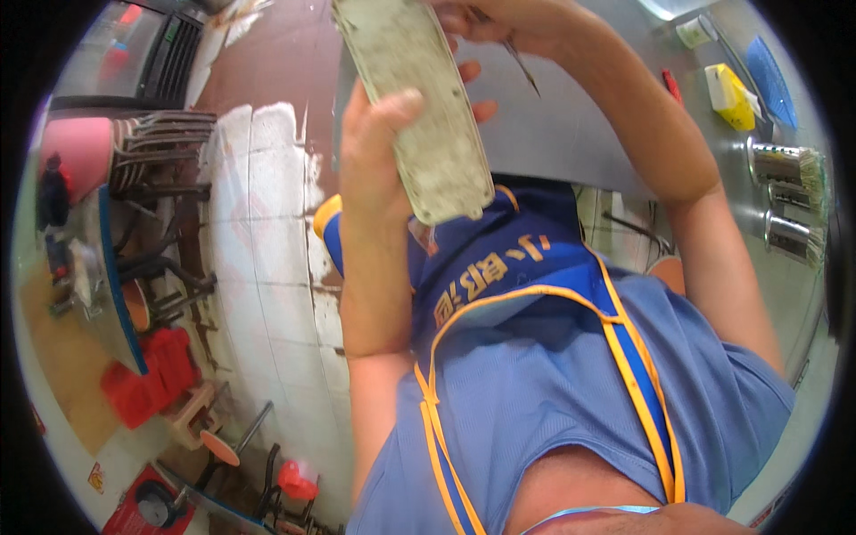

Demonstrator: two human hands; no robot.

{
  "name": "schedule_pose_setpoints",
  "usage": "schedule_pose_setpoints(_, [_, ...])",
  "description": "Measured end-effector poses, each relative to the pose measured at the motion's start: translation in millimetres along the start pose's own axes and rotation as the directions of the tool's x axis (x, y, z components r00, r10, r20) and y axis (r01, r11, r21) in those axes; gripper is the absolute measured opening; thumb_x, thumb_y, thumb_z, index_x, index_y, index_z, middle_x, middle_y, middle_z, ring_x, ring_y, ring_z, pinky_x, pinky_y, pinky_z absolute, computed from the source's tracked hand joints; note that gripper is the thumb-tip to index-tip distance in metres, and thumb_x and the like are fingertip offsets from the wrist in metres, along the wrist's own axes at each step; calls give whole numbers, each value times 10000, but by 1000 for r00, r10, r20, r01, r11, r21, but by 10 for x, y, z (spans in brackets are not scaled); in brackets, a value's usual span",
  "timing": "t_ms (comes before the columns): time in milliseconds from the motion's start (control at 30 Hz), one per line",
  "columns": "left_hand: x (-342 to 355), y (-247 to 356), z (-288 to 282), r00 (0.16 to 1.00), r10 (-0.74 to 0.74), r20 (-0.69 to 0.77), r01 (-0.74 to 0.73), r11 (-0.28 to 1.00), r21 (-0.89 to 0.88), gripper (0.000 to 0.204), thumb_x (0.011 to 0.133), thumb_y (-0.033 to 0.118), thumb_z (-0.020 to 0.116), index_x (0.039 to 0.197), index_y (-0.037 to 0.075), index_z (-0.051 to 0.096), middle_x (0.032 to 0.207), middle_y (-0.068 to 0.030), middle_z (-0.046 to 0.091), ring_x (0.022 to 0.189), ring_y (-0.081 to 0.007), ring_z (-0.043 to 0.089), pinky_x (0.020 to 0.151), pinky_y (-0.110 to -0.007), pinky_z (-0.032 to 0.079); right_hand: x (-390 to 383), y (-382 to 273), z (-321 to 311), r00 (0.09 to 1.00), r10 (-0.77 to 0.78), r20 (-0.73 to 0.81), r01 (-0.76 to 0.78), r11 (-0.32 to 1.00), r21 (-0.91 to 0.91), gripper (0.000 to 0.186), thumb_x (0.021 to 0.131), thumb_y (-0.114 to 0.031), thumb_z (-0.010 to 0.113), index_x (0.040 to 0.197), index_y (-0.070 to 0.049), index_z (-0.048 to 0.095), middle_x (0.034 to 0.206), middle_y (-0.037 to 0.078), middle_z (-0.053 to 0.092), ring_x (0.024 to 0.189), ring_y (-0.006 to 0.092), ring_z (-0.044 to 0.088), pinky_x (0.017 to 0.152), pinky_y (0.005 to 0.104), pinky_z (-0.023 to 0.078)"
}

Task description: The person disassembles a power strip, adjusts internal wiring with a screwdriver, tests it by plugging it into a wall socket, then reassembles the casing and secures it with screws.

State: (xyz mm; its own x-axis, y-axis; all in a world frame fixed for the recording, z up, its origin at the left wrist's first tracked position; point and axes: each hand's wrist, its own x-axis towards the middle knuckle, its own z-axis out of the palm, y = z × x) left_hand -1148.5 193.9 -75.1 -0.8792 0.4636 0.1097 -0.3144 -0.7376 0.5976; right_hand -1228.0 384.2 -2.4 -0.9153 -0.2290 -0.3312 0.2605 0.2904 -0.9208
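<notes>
One blue apron (535, 357) below one grimy flat case (419, 107); left hand (374, 152) grips it, right hand (499, 22) pinches one thin tool (522, 67) beside it.

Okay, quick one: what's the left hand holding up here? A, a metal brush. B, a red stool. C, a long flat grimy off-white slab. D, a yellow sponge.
C: the left hand is wrapped around a long, flat, grimy off-white slab, thumb across its face.
</notes>
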Motion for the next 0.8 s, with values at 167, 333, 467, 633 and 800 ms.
schedule_pose_setpoints(167, [40,67,-116,999,-32,-16,27,973,-230,717,905,170,577,1529,-83,327,1453,-273,508,1290,-388,564,1039,-492,549,24,-185,183,999,-5,-47,-1,992,-129,331,1005,-322,661,1118,-18,727,844,20,639,674,111,529,566,264,430])
schedule_pose_setpoints(333, [178,322,-335,998,-60,-32,31,820,-572,590,908,157,554,1438,-80,448,1372,-243,582,1238,-365,615,1021,-522,566,-125,152,138,989,-111,-93,93,980,-178,360,1028,-412,615,958,-64,677,728,-11,620,531,32,501,444,187,322])
schedule_pose_setpoints(467, [147,404,-404,960,8,-280,-118,918,-378,565,919,175,546,1422,-71,466,1335,-238,604,1200,-373,633,1049,-515,545,-577,-11,395,982,101,162,-83,990,-110,473,1002,-451,661,1069,14,716,776,64,695,569,89,620,453,192,377])
schedule_pose_setpoints(633, [148,292,-192,939,85,-334,-164,963,-214,489,947,176,505,1379,-52,485,1297,-227,610,1168,-358,644,1048,-518,541,-703,183,552,946,84,312,-120,988,98,369,1025,-402,638,970,-39,673,721,28,670,526,81,625,409,190,361])
schedule_pose_setpoints(800, [118,231,-145,932,167,-322,-188,981,-37,472,958,146,468,1398,-26,467,1300,-201,602,1203,-344,618,1025,-515,558,-708,393,538,934,95,345,-173,964,203,341,1024,-375,647,940,-45,652,741,41,665,560,94,633,456,194,393])
